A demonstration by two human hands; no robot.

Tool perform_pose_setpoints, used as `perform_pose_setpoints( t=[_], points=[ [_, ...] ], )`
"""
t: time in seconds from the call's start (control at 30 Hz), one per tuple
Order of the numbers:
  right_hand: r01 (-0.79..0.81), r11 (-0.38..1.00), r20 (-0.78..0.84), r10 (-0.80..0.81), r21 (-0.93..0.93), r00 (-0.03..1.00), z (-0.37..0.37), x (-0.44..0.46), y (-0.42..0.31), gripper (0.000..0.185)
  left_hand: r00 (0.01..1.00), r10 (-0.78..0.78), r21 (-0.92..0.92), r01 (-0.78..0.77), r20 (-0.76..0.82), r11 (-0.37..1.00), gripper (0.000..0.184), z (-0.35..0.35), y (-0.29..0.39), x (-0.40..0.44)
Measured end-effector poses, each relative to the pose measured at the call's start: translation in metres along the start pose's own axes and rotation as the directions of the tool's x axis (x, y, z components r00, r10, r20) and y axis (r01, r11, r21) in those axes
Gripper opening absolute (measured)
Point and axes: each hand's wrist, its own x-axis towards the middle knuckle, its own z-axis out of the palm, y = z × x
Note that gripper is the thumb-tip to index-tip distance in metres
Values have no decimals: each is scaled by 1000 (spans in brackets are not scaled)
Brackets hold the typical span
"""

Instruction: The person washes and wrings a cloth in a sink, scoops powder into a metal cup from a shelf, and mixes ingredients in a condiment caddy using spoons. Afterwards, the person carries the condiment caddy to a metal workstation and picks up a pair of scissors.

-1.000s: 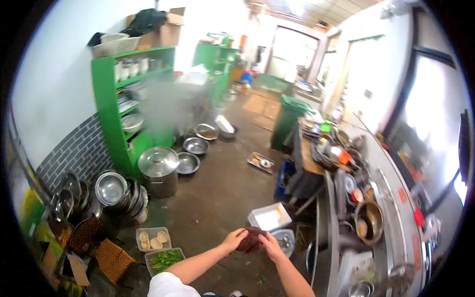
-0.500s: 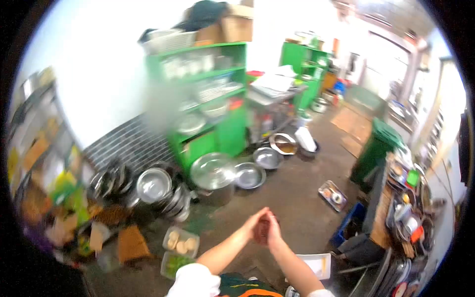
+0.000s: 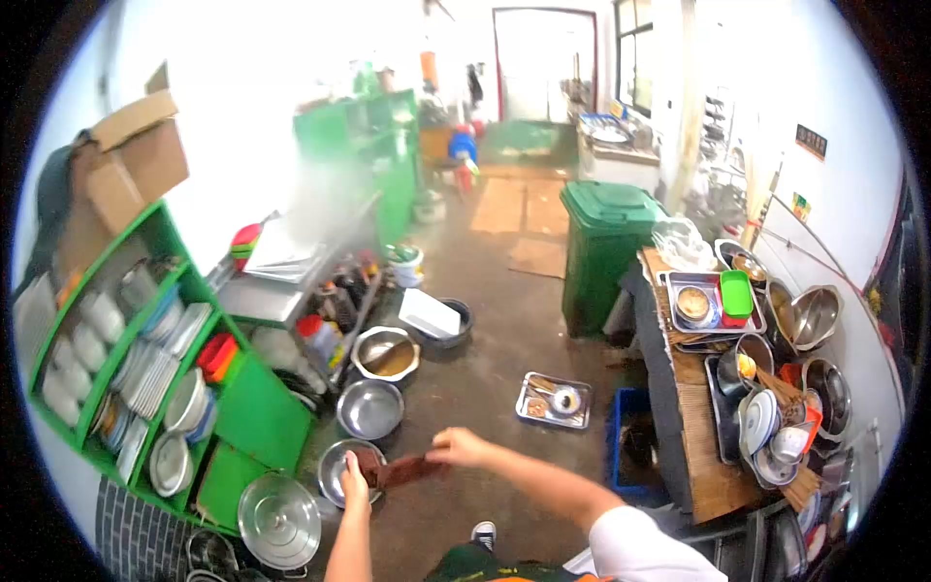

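Spanning left grip [image 3: 356, 477] to right grip [image 3: 459, 448], head view: one dark red piece [image 3: 415, 470], blurred, long axis sideways, right end slightly higher. Left grip: fingers against the piece, closure unclear; nearer the steel bowl [image 3: 333, 473], which shows behind on the floor. Right grip: fingers curled, clamped on the right end. Versus half a second earlier: grips parted, piece drawn out long.

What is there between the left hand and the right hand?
In the head view, a blurred dark reddish-brown piece spans from the left hand to the right hand.
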Motion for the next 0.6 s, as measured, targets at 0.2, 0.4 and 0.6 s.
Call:
perform_pose_setpoints(
  t=[0.2, 0.4, 0.6],
  points=[
    [-235, 920, -377, 347, 313, 859, -255, 33, 13, 32, 965, 131, 278, -193, 226, 941, 65, 162, 86, 124],
    [-403, 889, -459, 272, -217, 846, -376, 69, 160, 32, 749, 308, 276, -542, 586, 794, 36, 349, 147, 220],
    [-245, 954, -526, 122, -172, 842, -481, 178, 234, 35, 621, 110, 267, -482, 776, 835, 36, 516, 215, 278]
  ],
)
